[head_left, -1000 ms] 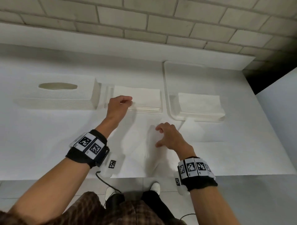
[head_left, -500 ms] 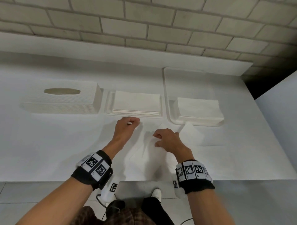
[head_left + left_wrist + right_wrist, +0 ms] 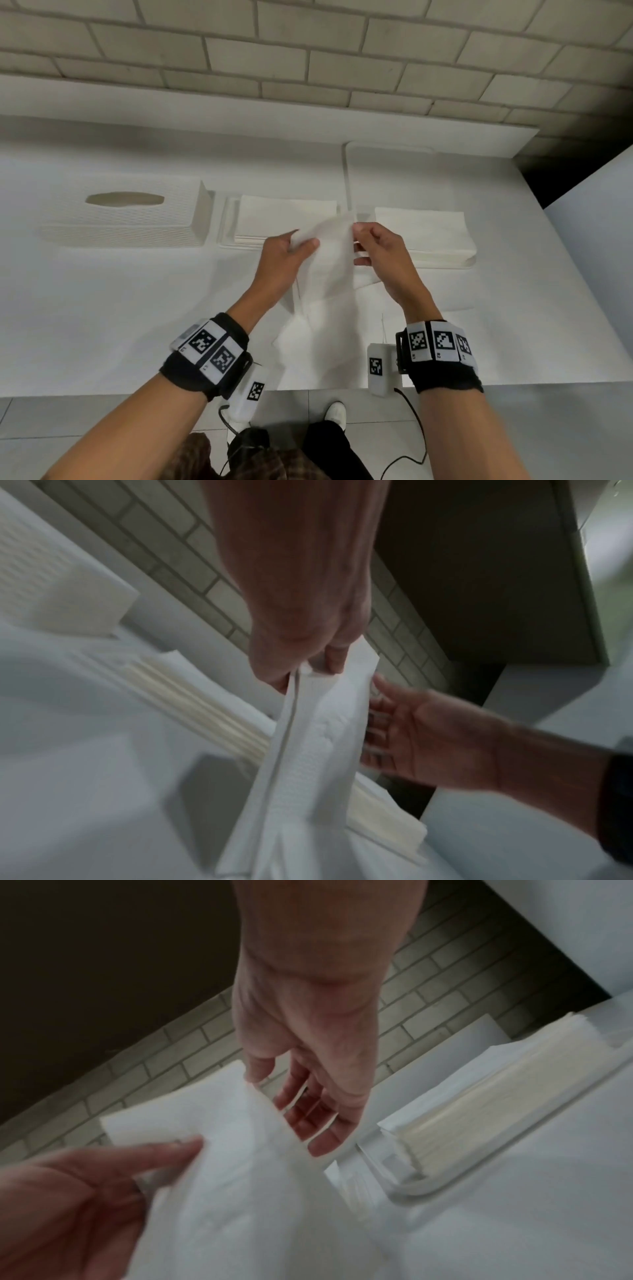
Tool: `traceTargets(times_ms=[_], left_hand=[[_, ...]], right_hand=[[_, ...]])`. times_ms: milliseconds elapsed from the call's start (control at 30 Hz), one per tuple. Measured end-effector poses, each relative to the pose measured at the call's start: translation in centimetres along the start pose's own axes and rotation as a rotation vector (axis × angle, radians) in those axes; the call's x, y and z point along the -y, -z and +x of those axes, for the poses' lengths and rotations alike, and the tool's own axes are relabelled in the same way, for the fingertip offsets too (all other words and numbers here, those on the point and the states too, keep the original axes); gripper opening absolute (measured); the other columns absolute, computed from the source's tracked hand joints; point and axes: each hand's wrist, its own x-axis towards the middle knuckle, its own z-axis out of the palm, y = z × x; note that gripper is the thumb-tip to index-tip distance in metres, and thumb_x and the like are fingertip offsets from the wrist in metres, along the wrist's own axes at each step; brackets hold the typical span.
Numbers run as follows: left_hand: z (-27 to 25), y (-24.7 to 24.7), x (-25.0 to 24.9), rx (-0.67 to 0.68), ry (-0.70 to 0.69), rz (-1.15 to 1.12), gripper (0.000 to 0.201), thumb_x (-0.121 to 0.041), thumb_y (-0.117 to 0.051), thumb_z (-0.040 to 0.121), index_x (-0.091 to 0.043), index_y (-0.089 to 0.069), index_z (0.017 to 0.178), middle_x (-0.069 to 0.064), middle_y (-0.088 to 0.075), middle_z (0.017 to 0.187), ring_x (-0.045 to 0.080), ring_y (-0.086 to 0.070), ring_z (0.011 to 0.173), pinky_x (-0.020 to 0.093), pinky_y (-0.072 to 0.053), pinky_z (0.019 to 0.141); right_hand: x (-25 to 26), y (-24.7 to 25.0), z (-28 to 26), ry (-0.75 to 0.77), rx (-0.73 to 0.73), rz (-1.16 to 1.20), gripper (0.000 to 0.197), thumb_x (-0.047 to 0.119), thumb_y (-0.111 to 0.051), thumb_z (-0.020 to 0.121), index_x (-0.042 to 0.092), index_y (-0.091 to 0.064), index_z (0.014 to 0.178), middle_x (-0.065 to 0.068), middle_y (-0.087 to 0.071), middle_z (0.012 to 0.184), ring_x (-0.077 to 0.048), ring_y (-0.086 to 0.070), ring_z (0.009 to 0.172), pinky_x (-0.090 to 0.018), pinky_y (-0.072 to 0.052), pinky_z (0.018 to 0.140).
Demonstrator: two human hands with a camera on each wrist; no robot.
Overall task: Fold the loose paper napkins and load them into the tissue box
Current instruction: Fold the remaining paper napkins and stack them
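A loose white napkin (image 3: pixel 329 253) hangs above the table between both hands. My left hand (image 3: pixel 303 241) pinches its upper left corner between thumb and fingers, seen close up in the left wrist view (image 3: pixel 308 666). My right hand (image 3: pixel 356 240) has straight, spread fingers that touch the napkin's right edge (image 3: pixel 284 1096). More loose napkins (image 3: pixel 325 346) lie on the table under the hands. The white tissue box (image 3: pixel 123 219) with an oval slot stands at the left. A stack of folded napkins (image 3: pixel 267 219) lies in a shallow tray beside it.
A second napkin stack (image 3: pixel 428 236) sits in a white tray (image 3: pixel 387 161) at the right. A brick wall with a white ledge (image 3: pixel 239 113) runs behind. The table's front edge (image 3: pixel 102 390) is near my wrists; a grey panel (image 3: pixel 596 257) stands at the right.
My left hand came back from the folded stack to the loose napkins. Both hands then rose, lifting one napkin off the table.
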Motion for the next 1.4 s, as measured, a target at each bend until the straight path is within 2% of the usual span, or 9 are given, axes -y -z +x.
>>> traceTargets(times_ms=[167,333,600,733,867,967,1067,1233,1400], left_hand=[[1.3,2.7,-2.2,-0.1,-0.136,0.106,0.013,-0.011,-0.067,0.089,-0.012,-0.065,0.101,-0.007,-0.068,0.088,0.004,-0.065,0.077,0.016,-0.051,0.071],[2.3,4.3,-2.9,-0.201,-0.081,-0.037,0.017,-0.01,-0.071,0.083,-0.024,-0.068,0.092,-0.004,-0.073,0.095,0.014,-0.071,0.086,0.025,-0.058,0.074],[1.7,4.6,-1.4,-0.239,0.03,-0.135,0.011,-0.008,-0.07,0.084,-0.019,-0.07,0.085,-0.005,-0.074,0.089,0.011,-0.071,0.079,0.024,-0.055,0.07],[1.2,4.6,-0.9,-0.229,0.042,-0.151,0.012,-0.008,-0.067,0.087,-0.02,-0.069,0.087,-0.005,-0.074,0.089,0.013,-0.071,0.082,0.027,-0.058,0.076],[0.9,4.5,-0.6,-0.194,0.044,-0.119,0.009,-0.014,-0.06,0.093,-0.017,-0.068,0.093,0.005,-0.071,0.1,0.022,-0.066,0.094,0.035,-0.054,0.087],[0.6,4.2,-0.5,-0.181,0.054,-0.103,0.012,-0.017,-0.056,0.096,-0.02,-0.067,0.098,0.003,-0.07,0.103,0.019,-0.066,0.096,0.03,-0.055,0.084],[0.6,3.5,-0.8,-0.131,0.062,-0.104,0.015,-0.016,-0.054,0.097,-0.02,-0.068,0.1,0.001,-0.071,0.103,0.018,-0.067,0.096,0.03,-0.055,0.086],[0.5,1.8,-1.7,-0.019,0.108,-0.112,0.016,-0.017,-0.057,0.096,-0.015,-0.072,0.1,0.006,-0.073,0.104,0.024,-0.068,0.097,0.036,-0.053,0.088],[-0.2,-0.6,-2.5,0.109,0.236,-0.278,0.032,-0.03,-0.046,0.101,-0.011,-0.068,0.115,0.009,-0.074,0.111,0.025,-0.071,0.102,0.035,-0.057,0.087]], right_hand=[[-2.6,0.4,-0.4,-0.005,0.152,-0.348,0.023,0.009,-0.077,0.078,0.014,-0.068,0.098,-0.006,-0.067,0.1,-0.008,-0.056,0.078,-0.008,-0.045,0.064],[-4.7,-1.8,-1.6,-0.04,0.417,-0.971,0.055,0.012,-0.082,0.067,0.021,-0.059,0.116,0.003,-0.056,0.108,-0.014,-0.043,0.105,-0.031,-0.037,0.095],[-3.7,-2.3,-2.0,-0.062,0.447,-1.237,0.037,0.023,-0.077,0.076,0.017,-0.062,0.108,0.008,-0.037,0.086,-0.019,-0.032,0.094,-0.038,-0.033,0.1],[-3.3,-2.1,-2.1,-0.079,0.447,-1.211,0.023,0.016,-0.072,0.079,0.02,-0.058,0.097,0.01,-0.046,0.083,-0.015,-0.037,0.079,-0.039,-0.03,0.099],[-2.2,-1.7,-1.7,-0.073,0.467,-1.09,0.031,0.017,-0.072,0.079,0.019,-0.065,0.11,0.001,-0.065,0.11,-0.023,-0.059,0.101,-0.037,-0.037,0.097],[-0.2,-0.7,-1.5,-0.006,0.41,-0.729,0.008,0.011,-0.072,0.08,0.017,-0.07,0.084,-0.001,-0.066,0.084,-0.019,-0.063,0.079,-0.027,-0.045,0.069],[1.8,0.3,-1.4,0.05,0.304,-0.487,0.008,0.014,-0.071,0.084,0.02,-0.068,0.081,0.005,-0.066,0.074,-0.005,-0.061,0.062,-0.019,-0.045,0.06],[3.1,0.6,-1.5,0.108,0.109,-0.067,0.025,0.015,-0.067,0.089,0.01,-0.065,0.113,-0.002,-0.073,0.104,-0.014,-0.072,0.091,-0.026,-0.058,0.076],[0.8,-2.5,-1.0,0.068,-0.194,0.072,0.02,0.018,-0.065,0.089,0.011,-0.061,0.108,-0.008,-0.07,0.105,-0.025,-0.069,0.095,-0.041,-0.059,0.083]])
